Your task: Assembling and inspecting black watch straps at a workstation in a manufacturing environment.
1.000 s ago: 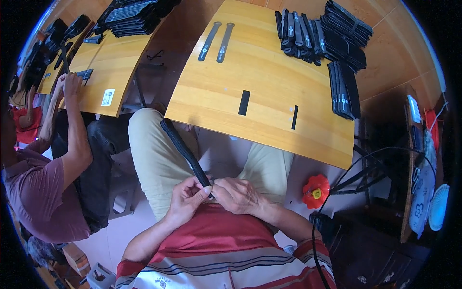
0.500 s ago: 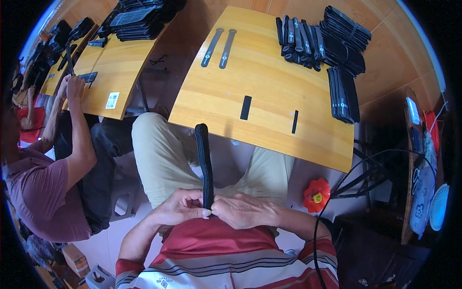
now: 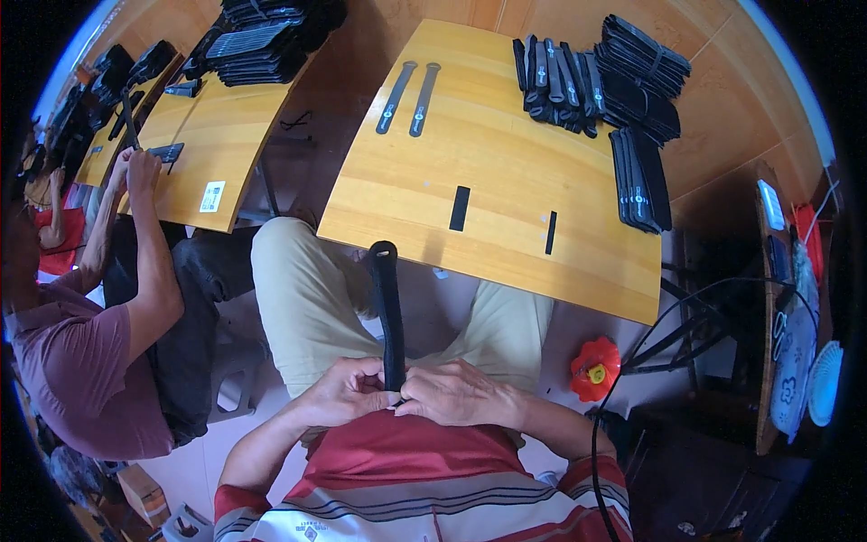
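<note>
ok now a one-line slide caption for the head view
Left hand and right hand hold a black strap by its near end, before a wooden table bearing strap bundles.

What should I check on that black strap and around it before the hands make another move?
1. Left hand pinching the black strap near its lower end: ok.
2. Right hand gripping that end too: cannot tell; its fingers are there, but their hold is hidden.
3. Strap's lower end in plain sight: not ok, fingers cover it.
4. Strap clear of the table: cannot tell; its upper end overlaps the near edge in this view.
5. Two grey straps lying apart on the table: ok.
6. Two short black strips lying apart: ok.
</note>
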Available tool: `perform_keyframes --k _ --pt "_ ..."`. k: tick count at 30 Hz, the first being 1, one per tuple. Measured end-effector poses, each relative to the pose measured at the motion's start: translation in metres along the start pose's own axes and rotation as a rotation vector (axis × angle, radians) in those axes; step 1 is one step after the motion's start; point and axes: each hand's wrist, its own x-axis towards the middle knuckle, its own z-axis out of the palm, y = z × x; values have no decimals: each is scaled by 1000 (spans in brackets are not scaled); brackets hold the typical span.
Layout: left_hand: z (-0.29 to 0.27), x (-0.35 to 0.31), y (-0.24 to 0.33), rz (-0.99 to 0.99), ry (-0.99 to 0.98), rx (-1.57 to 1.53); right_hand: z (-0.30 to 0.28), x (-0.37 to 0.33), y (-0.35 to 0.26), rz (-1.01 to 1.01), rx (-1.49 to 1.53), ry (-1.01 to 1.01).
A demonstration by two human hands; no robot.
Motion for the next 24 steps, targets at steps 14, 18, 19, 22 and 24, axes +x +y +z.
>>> perform_keyframes --k 14,18,19,22,24 --pt "0 1 5 -27 -74 125 -4 -3 -3 15 168 -105" --pt "-2 -1 16 -20 -147 165 -15 6 -20 -24 222 -61" --pt "-2 -2 19 -20 -148 168 -15 6 -21 -25 221 -59" --pt "-4 -6 27 45 -192 297 -14 6 -23 -33 242 -70" --pt "-4 -10 29 -23 -224 312 -12 5 -22 -44 283 -62"
